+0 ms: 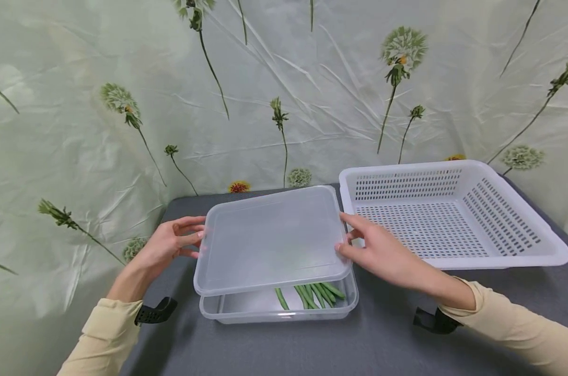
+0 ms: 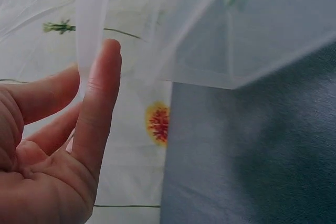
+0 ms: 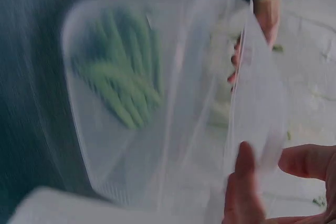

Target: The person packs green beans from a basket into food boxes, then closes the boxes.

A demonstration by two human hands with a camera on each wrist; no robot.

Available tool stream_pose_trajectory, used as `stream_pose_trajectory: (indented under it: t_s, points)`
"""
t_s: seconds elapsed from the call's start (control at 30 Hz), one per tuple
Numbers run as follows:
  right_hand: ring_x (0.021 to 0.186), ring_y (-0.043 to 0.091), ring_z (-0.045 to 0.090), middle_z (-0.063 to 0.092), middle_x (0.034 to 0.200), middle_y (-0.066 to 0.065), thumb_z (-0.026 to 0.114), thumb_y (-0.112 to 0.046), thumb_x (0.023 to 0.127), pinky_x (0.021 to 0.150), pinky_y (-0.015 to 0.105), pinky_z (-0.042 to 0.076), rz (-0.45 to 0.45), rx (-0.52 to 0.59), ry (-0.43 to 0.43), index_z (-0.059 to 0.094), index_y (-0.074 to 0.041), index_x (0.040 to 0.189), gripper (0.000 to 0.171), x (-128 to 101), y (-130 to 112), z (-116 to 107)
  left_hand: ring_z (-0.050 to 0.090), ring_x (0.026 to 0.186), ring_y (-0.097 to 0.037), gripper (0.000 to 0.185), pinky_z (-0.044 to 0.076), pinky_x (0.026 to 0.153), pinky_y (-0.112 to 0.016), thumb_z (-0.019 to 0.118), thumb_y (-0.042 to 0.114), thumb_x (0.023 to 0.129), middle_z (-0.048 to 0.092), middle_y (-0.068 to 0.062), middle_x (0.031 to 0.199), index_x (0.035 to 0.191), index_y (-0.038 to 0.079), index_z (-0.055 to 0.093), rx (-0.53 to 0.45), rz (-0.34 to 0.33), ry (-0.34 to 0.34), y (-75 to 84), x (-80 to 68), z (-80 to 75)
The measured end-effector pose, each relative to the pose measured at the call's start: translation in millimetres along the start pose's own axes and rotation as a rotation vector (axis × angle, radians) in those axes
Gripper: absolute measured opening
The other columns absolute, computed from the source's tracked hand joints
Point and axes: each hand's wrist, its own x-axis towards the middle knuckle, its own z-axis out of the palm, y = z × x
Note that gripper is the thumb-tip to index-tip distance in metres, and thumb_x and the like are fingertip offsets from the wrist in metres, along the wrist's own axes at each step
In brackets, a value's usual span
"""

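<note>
Translucent plastic lid [image 1: 271, 237], seemingly rectangular

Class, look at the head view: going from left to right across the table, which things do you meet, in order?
Left hand → clear lid → right hand → white perforated basket.
</note>
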Motion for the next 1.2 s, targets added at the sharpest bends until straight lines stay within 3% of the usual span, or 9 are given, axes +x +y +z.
stream_pose_trajectory:
  t_s: [0.13,0.23,0.33,0.4,0.6,0.77,0.97,1.1,1.2]
  points:
    - [0.119,0.024,0.057,0.044,0.145,0.012,0.069,-0.026,0.094,0.084,0.030,0.054,-0.014,0.111,-0.099,0.011,-0.009,0.158,0.087,-13,-2,17,0.066,0.089,-0.018,0.056,0.058,0.073,-0.042,0.066,0.019,0.096,0.058,-0.013,0.121,0.143,-0.004,0.045,0.031,-0.004,0.002,-9.2,-3.2,-0.5]
    - [0.134,0.022,0.042,0.020,0.160,0.008,0.078,-0.023,0.087,0.098,0.034,0.046,0.004,0.169,-0.156,-0.001,-0.016,0.158,0.106,-22,-6,25,0.065,0.094,-0.019,0.055,0.058,0.075,-0.044,0.067,0.019,0.096,0.055,-0.016,0.124,0.142,-0.002,0.047,0.042,0.001,-0.021,-14.8,-7.3,-3.0]
    - [0.145,0.021,0.020,0.001,0.164,0.003,0.085,-0.024,0.079,0.109,0.042,0.033,0.014,0.101,-0.188,-0.004,-0.017,0.158,0.120,-30,-8,29,0.065,0.094,-0.019,0.056,0.058,0.076,-0.045,0.068,0.017,0.095,0.053,-0.019,0.125,0.142,-0.003,0.047,0.063,0.002,-0.048,-18.9,-11.9,-5.0]
    - [0.147,0.020,0.010,-0.008,0.163,0.003,0.085,-0.028,0.078,0.112,0.047,0.027,0.006,0.014,-0.201,-0.001,-0.016,0.158,0.118,-34,-8,31,0.066,0.093,-0.018,0.056,0.058,0.076,-0.045,0.068,0.016,0.094,0.053,-0.021,0.124,0.142,-0.004,0.047,0.069,-0.001,-0.063,-21.8,-14.2,-5.2]
    - [0.145,0.028,0.021,0.007,0.163,0.010,0.070,-0.052,0.087,0.107,0.052,0.035,-0.094,-0.209,-0.158,0.031,-0.006,0.154,0.090,-49,-2,36,0.067,0.092,-0.018,0.055,0.058,0.076,-0.044,0.068,0.015,0.094,0.055,-0.020,0.120,0.141,-0.006,0.047,0.060,-0.012,-0.075,-27.1,-17.1,-2.3]
    - [0.147,0.027,0.020,0.026,0.159,0.012,0.065,-0.042,0.094,0.110,0.049,0.031,-0.202,-0.323,-0.107,0.045,-0.003,0.146,0.069,-60,6,44,0.067,0.091,-0.018,0.055,0.058,0.075,-0.042,0.069,0.013,0.093,0.063,-0.020,0.117,0.138,-0.010,0.048,0.063,0.001,-0.083,-24.4,-18.0,5.2]
    - [0.144,0.028,0.029,0.037,0.154,0.013,0.062,-0.031,0.099,0.116,0.022,0.010,-0.350,-0.398,-0.032,0.050,-0.006,0.144,0.053,-68,15,55,0.067,0.084,-0.022,0.055,0.058,0.074,-0.044,0.070,0.014,0.092,0.059,-0.021,0.110,0.139,-0.007,0.049,0.101,0.018,-0.069,-23.1,-19.7,14.6]
    - [0.141,0.031,0.033,0.038,0.153,0.015,0.061,-0.026,0.099,0.117,0.023,0.008,-0.458,-0.432,0.024,0.050,-0.004,0.143,0.051,-71,16,58,0.068,0.086,-0.022,0.059,0.058,0.074,-0.044,0.072,0.015,0.091,0.056,-0.023,0.117,0.142,-0.001,0.047,0.124,0.003,-0.034,-21.9,-21.7,17.6]
    - [0.140,0.031,0.036,0.041,0.151,0.014,0.061,-0.026,0.099,0.118,0.028,0.012,-0.491,-0.457,0.051,0.052,-0.004,0.141,0.048,-71,16,58,0.069,0.087,-0.024,0.061,0.058,0.075,-0.044,0.073,0.016,0.091,0.055,-0.024,0.123,0.143,0.002,0.047,0.154,0.002,-0.028,-18.1,-21.7,19.6]
